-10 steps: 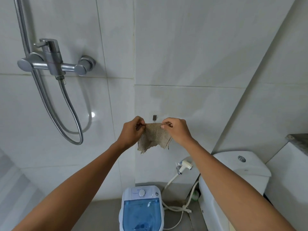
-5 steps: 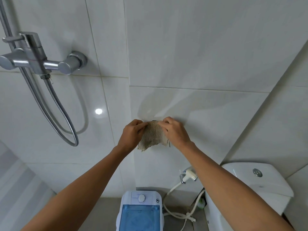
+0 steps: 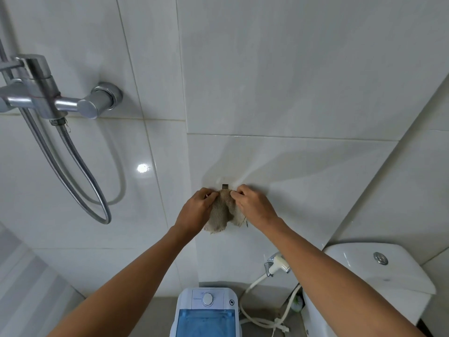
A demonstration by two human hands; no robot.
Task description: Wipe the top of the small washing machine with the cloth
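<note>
Both arms are stretched out toward the tiled wall (image 3: 291,81), and both hands are on the cloth (image 3: 222,211). The left hand (image 3: 194,210) pinches the cloth's top left edge with curled fingers, and the right hand (image 3: 254,206) pinches the top right edge the same way, so the cloth is bunched up between them and hangs down in two droopy lobes. It's a beige, ribbed-looking rag, frayed at the bottom. Right above the cloth's top edge there's a small dark hook (image 3: 224,186) stuck on the wall, and the cloth's top sits just under it; can't tell if the fabric is actually on the hook or only held up against it. The washer (image 3: 206,312) is way down at the bottom of the shot, well below the hands: white body, round knob on the control panel, blue see-through lid, and part of it is cut off by the frame. Nothing is touching it. To its right a white hose (image 3: 257,319) is looped on the floor, running up to a bidet sprayer (image 3: 277,263) on the wall. Further right is the toilet (image 3: 379,271), with a chrome flush button on its tank lid. On the left wall there's a chrome shower mixer (image 3: 56,98) with a metal shower hose (image 3: 80,171) hanging in a loop.
</note>
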